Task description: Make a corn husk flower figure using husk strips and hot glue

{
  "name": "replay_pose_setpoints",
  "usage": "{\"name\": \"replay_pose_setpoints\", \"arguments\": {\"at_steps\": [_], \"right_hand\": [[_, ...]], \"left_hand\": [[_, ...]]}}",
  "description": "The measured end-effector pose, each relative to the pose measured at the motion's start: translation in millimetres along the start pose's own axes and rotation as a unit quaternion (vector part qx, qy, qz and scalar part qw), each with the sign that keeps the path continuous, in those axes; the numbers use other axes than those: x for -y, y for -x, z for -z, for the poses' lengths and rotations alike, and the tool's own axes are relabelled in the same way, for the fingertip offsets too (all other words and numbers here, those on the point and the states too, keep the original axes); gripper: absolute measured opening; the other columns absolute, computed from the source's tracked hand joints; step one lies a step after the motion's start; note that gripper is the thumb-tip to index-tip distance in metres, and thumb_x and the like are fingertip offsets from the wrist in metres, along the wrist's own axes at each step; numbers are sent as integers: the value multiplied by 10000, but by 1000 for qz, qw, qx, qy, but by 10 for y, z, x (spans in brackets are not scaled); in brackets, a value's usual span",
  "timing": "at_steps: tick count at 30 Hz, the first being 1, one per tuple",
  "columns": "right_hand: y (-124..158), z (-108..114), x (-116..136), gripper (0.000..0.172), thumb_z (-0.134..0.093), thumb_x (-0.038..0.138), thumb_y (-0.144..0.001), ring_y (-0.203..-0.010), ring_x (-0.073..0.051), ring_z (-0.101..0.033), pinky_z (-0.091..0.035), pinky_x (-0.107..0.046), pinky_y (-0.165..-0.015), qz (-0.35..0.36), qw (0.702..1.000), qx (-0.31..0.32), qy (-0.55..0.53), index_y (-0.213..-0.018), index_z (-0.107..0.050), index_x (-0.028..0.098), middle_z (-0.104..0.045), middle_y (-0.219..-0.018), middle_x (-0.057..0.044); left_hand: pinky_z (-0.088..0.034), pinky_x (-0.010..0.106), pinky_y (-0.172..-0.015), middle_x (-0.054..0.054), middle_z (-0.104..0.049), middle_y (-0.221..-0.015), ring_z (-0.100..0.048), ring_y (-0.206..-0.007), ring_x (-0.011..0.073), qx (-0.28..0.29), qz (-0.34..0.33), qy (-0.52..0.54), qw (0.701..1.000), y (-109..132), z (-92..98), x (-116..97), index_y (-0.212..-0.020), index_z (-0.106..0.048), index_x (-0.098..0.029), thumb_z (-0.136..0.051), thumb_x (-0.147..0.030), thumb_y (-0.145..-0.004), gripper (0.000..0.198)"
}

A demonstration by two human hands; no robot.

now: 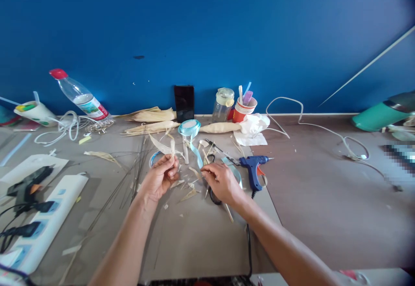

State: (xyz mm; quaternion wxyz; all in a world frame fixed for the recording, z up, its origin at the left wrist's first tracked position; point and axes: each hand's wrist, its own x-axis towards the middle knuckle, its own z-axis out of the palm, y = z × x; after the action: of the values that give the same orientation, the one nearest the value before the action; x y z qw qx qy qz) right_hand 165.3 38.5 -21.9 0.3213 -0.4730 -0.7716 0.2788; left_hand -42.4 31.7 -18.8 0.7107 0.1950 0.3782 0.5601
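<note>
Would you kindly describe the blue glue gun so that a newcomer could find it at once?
Start at the blue wall and drop to the table beneath it. Beside the person's right hand lies the glue gun. It alone is bright blue with an orange trigger; the other gun, far left, is black.

Right of my right hand point(222, 182): blue glue gun point(253, 169) just beside; bare table point(324, 199) beyond. Left of my left hand point(160, 175): thin wires point(138, 169). Ahead: ribbon spool point(189, 127).
</note>
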Motion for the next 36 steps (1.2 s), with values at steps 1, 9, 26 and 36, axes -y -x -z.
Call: {"name": "replay_pose_setpoints", "arguments": {"at_steps": [1,9,26,36], "right_hand": [[5,-11,-9,149,-505,166,-832,-741,-155,-579,-351,-285,-712,26,999,-2,43,-827,-649,201,-661,-773,-25],[1,7,-122,210,-482,158,-849,-813,-200,-522,-320,-318,-733,33,985,-39,162,-914,-678,198,-626,-836,-64],[82,-94,-7,194,-505,168,-836,-842,-196,-426,-270,-342,-764,143,967,103,182,-900,-681,219,-563,-846,-60],[59,-52,-84,208,-492,136,-836,-840,-187,-428,-254,-342,-772,159,970,78,166,-895,-678,208,-572,-821,-54]], "left_hand": [[-330,130,-424,-21,-527,-671,-387,-441,2,2,-7,5,1000,-4,22,-24,-745,-565,-130,-707,-146,-684,155],[-352,120,-425,-23,-505,-688,-377,-440,-9,-1,-68,84,994,41,141,-258,-786,-591,-127,-656,-103,-717,97],[-354,112,-434,-13,-490,-699,-379,-442,-13,-3,-92,158,983,104,244,-391,-818,-586,-110,-500,-76,-828,93],[-343,105,-432,-16,-485,-692,-393,-440,-16,11,-123,186,975,92,261,-393,-846,-575,-101,-449,-72,-862,130]]}}
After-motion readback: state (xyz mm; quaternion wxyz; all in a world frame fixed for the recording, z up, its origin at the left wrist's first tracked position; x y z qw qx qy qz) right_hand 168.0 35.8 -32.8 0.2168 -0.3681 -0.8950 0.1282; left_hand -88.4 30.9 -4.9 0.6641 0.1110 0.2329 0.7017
